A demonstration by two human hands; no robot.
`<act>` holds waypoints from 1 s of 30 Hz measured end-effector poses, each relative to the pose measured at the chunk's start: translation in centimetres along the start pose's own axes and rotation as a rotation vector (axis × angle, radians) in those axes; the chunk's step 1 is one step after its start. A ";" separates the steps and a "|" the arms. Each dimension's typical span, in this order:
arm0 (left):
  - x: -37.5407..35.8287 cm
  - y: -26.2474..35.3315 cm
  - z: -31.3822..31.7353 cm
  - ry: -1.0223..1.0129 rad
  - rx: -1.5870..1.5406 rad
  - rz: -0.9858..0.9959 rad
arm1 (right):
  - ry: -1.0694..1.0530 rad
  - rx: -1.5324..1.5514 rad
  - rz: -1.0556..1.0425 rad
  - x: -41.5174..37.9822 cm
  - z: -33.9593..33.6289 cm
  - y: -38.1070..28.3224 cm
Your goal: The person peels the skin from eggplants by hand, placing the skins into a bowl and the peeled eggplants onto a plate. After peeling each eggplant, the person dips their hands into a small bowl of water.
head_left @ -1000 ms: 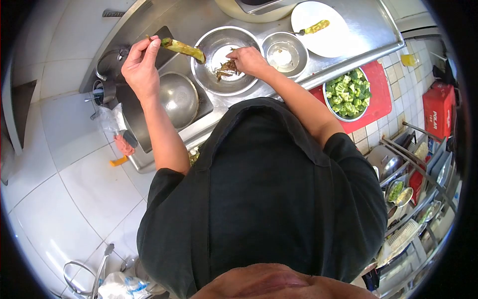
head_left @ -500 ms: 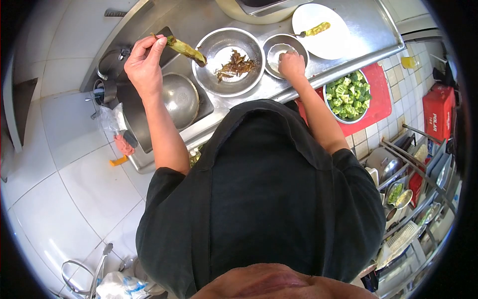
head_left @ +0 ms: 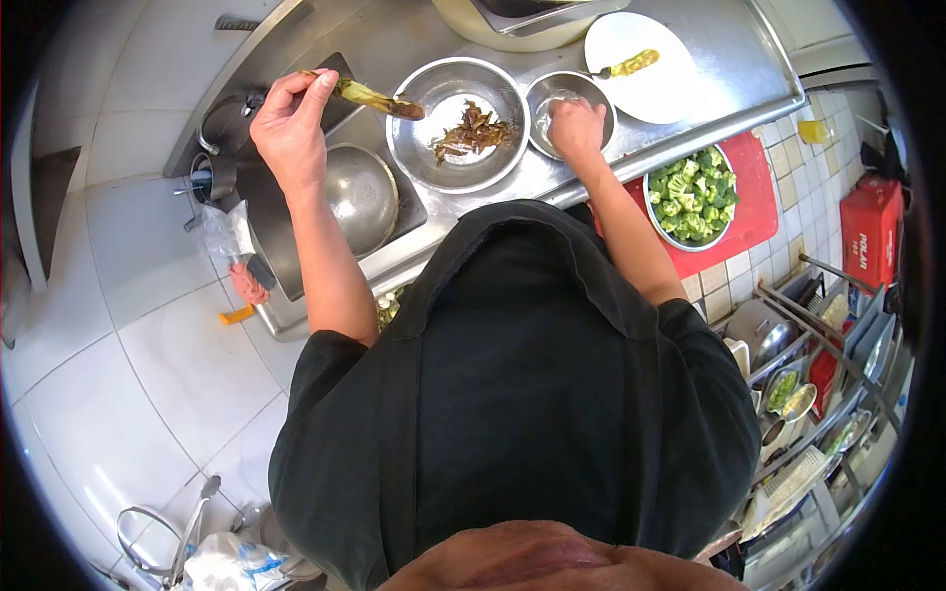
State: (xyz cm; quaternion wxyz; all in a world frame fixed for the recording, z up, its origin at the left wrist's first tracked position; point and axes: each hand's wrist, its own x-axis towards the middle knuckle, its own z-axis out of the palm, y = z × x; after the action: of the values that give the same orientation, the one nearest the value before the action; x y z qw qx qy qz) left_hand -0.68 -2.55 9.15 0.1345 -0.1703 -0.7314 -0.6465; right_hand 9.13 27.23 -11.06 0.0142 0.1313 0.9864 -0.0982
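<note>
**Grip of left hand (head_left: 296, 128) pinches long vegetable (head_left: 374, 98) at its stem end; right hand (head_left: 579, 128) down in small bowl (head_left: 611, 110)**

Clock = picture, 12 at top.

Position: vegetable (roasted eggplant by the look) held up off the worktop (head_left: 724, 44), on the 9–10 o'clock side of the large bowl (head_left: 422, 169). Free end overlaps the bowl's rim in view; height above it can't be judged. Brown peelings (head_left: 478, 133) lie in that bowl.

Grips: left, thumb and fingers pressed on the stem end, only support visible. Right, fingertips hidden in the small bowl at 3 o'clock of the large one; can't tell if spread or together.

Risks, my read:
- Stem tears or slips. Cause: one-end pinch, flesh probably soft and slick. Piece drops on the rim, or toward the pan (head_left: 361, 192) in the sink at 6 o'clock.
- Flesh strips off with skin. Cause: dark patch at the free end, likely skin stuck on.
- Small bowl tips. Cause: hand inside, bowl near the front edge.

Axis: nearly straight, slight downward slope in view. Stem toward 9–10, dark free end toward 3–4. Second vegetable (head_left: 634, 63) on plate (head_left: 655, 101): stem toward 8–9, tip toward 2–3.
</note>
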 end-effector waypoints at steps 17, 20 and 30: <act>-0.8 0.7 0.6 0.011 -0.025 -0.009 | 0.191 1.125 -0.477 2.7 -5.6 -15.1; -0.9 0.8 0.8 -0.005 -0.021 0.008 | 0.154 1.133 -0.486 2.7 -5.5 -15.1; -1.1 1.1 1.1 0.038 -0.016 -0.006 | 0.460 0.956 -0.603 2.7 -5.2 -15.5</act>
State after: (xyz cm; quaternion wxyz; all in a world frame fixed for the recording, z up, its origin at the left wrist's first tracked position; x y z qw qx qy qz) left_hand 0.80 -1.44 9.52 0.1450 -0.1571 -0.7240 -0.6558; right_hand 2.49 14.32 -3.19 -0.2881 -0.1443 0.8044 -0.4991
